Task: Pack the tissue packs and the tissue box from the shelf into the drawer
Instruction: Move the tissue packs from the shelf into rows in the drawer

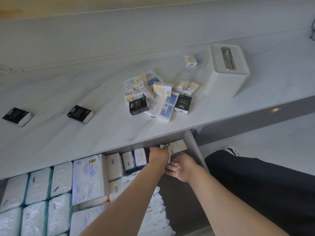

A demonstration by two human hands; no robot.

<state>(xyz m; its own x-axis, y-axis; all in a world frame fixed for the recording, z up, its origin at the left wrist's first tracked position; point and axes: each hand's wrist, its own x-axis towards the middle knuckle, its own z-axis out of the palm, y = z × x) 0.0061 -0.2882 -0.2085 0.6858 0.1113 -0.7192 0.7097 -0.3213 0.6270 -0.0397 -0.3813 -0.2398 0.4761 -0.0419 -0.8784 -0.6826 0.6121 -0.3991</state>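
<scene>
A pile of small tissue packs (158, 95) lies on the white marble shelf (85, 92). One cream pack (190, 60) lies apart behind it, and two black packs (80, 114) (17, 116) lie to the left. The white tissue box (226, 69) stands at the right. Below, the open drawer (194, 142) holds rows of tissue packs. Both hands reach into its far right corner. My left hand (159, 155) presses against small packs, and a cream pack (178, 146) stands just right of it. My right hand (182, 168) curls beside it, its fingers hidden behind the left wrist.
Large soft tissue bundles (42, 193) fill the drawer's left and middle. Small blue-and-white packs (134, 159) stand upright in the back row. A dark gap shows on the drawer's right floor. My dark trouser leg (255, 184) is to the right of the drawer.
</scene>
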